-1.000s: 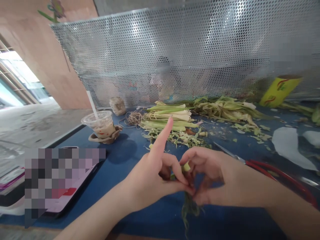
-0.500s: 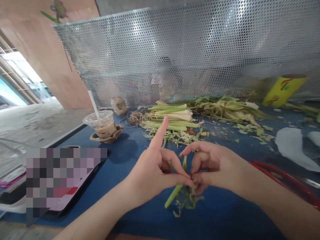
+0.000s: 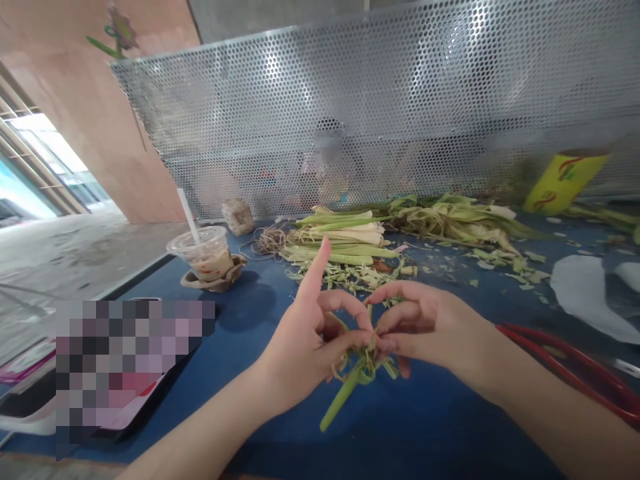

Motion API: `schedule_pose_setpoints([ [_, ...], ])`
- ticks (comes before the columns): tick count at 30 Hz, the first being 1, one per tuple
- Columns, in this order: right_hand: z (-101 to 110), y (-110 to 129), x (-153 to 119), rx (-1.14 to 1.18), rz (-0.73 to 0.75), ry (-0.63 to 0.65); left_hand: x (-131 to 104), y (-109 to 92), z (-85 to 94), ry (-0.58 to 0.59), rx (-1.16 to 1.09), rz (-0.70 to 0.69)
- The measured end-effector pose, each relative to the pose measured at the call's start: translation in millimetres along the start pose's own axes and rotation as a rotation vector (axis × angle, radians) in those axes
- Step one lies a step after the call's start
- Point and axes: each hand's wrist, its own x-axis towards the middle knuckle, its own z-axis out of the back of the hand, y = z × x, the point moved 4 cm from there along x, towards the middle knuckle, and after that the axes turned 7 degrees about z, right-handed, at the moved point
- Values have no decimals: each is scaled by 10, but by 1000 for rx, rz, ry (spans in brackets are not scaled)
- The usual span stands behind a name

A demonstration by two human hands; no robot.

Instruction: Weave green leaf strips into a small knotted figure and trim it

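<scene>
I have the left hand (image 3: pixel 300 337) and right hand (image 3: pixel 435 327) pinching a green stalk (image 3: pixel 341 400) between their fingertips, above the table (image 3: pixel 415 433), toward its near edge; the left index finger points up. A pile of stalks (image 3: pixel 357 235) lies toward the far edge, and a cup (image 3: pixel 207 265) stands by the left edge.

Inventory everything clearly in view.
Held stalk: one, green, between hands
Stalk pile: one, pale green, centre
Leaf heap: one, yellowish, back
Tangle: one, brownish, beside pile
Cup with straw: one, clear, left
Cup holder: one, brown, around cup
Lump: one, beige, behind cup
Cylinder: one, yellow, back right
Looped handle: one, red, right
Sheets: two, white, right
Pixelated item: one, pinkish, front left
Table: one, blue, foreground
Panel: one, silver, behind table
Pillar: one, pinkish, left
Left hand: one, at stalk
Right hand: one, at stalk
</scene>
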Motion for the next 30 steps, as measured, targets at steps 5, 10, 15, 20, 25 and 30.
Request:
schedule_pose_setpoints([
  [5, 11, 29, 4, 27, 60, -38, -58, -82, -12, -52, 153, -292],
  [10, -23, 26, -15, 22, 31, -10, -85, -131, -26, -68, 253, -392],
  [15, -61, 29, -49, 55, 47, 16, -87, -145, -39, -67, 253, -399],
  [20, -86, 113, -60, -155, 157, 1, -72, -137, -33, -88, 258, -380],
  [25, -92, 173, -57, -512, 283, -49, -82, -97, -18, -105, 264, -385],
  [30, -87, 214, -96, -712, 454, -98, -101, -17, -49, -65, 279, -389],
])
